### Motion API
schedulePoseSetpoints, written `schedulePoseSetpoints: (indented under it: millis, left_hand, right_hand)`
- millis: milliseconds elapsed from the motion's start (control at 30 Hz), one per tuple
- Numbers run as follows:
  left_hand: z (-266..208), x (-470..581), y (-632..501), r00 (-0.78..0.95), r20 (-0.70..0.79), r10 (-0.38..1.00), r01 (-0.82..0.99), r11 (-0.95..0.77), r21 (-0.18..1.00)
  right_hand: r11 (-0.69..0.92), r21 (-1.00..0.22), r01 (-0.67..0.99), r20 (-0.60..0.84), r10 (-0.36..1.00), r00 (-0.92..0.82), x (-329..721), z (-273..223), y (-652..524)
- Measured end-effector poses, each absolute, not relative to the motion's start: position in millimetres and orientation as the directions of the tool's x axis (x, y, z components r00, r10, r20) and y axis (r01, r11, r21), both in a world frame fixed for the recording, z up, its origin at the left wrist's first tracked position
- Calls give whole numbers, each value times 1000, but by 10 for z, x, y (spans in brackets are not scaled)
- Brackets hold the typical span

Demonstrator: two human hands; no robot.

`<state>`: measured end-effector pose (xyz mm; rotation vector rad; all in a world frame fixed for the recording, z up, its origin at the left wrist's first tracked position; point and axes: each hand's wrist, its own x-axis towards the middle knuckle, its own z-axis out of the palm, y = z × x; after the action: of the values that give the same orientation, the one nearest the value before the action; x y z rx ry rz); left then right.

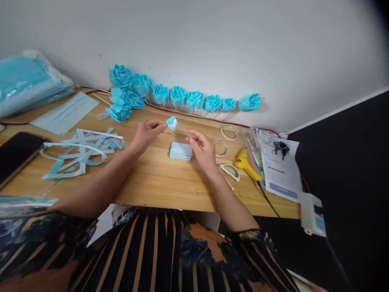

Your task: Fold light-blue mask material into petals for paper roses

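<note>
The left hand (149, 132) pinches a piece (172, 123), apparently the folding step; nearer the body than this grip lies the stack (180, 151), beside the right hand (203, 149), its pinch unclear. Further folding would call for both hands' fingertips.

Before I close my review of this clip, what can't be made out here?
All in the head view:
Folded blue piece: the pinched corner is covered by the left hand.
Right hand: too small to tell whether its fingertips hold anything.
White-handled tool: partly hidden behind the right hand and wrist.
Phone: cut off by the left edge.
Printed sheet: text too small and blurred.
</note>
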<state>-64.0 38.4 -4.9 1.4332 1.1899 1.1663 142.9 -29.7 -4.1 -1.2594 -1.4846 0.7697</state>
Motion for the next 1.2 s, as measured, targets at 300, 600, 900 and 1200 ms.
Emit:
schedulePoseSetpoints:
  millis: [300, 600, 900, 1200]
  left_hand:
    - [-242, -784, 599, -42, 113, 993, 381, -89, 920]
    - [-281, -826, 623, -77, 162, 984, 635, -77, 769]
    - [-322, -865, 639, -22, 282, 959, 714, -182, 677]
    - [-385, -806, 623, 82, 282, 956, 746, -247, 619]
  right_hand:
    - [461, -522, 718, 327, 885, -331, 1405, 58, -334]
    - [480, -370, 795, 193, 877, -440, 1494, 144, -355]
    - [494, -394, 775, 158, 867, -472, 1522, 156, -351]
    - [488, -358, 796, 145, 872, -468, 1483, 135, -351]
